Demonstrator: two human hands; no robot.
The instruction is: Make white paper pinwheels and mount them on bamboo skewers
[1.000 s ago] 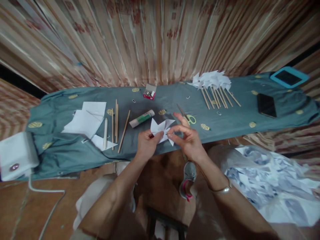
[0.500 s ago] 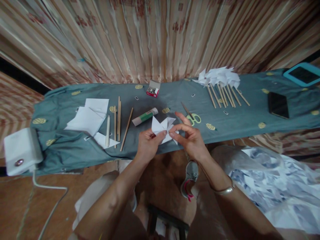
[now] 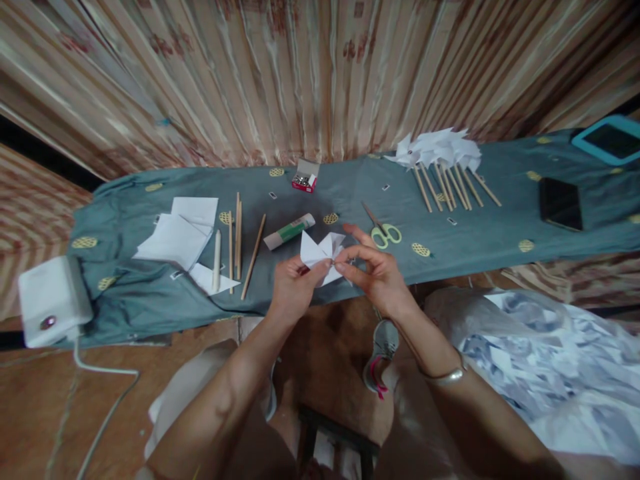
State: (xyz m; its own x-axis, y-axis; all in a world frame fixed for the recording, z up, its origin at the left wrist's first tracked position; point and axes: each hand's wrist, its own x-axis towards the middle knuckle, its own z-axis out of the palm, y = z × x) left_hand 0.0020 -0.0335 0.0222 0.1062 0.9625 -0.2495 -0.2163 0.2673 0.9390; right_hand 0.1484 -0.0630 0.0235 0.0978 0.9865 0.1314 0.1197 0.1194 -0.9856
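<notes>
A folded white paper pinwheel (image 3: 313, 250) is held over the near edge of the table. My left hand (image 3: 294, 285) grips its left side, thumb near the centre. My right hand (image 3: 375, 272) pinches at the pinwheel's middle with thumb and forefinger, other fingers raised; anything tiny between those fingertips is too small to make out. Just beyond my right hand lie scissors (image 3: 384, 235) with pale green handles. A glue stick (image 3: 290, 231) with a green band rests behind the pinwheel. Farther back stands an opened small red box (image 3: 304, 181) of metal pins.
Several wooden sticks (image 3: 254, 257), a white pen-like stick (image 3: 217, 260) and paper sheets (image 3: 175, 239) lie left. Finished pinwheels (image 3: 440, 150) on sticks, a phone (image 3: 560, 203) and a blue-framed tablet (image 3: 610, 139) are right. A white box (image 3: 54, 301) with a cable sits at the left end.
Both hands and the pinwheel have shifted very slightly, staying together at the pinwheel's centre. The view has turned a little; nothing has been let go.
</notes>
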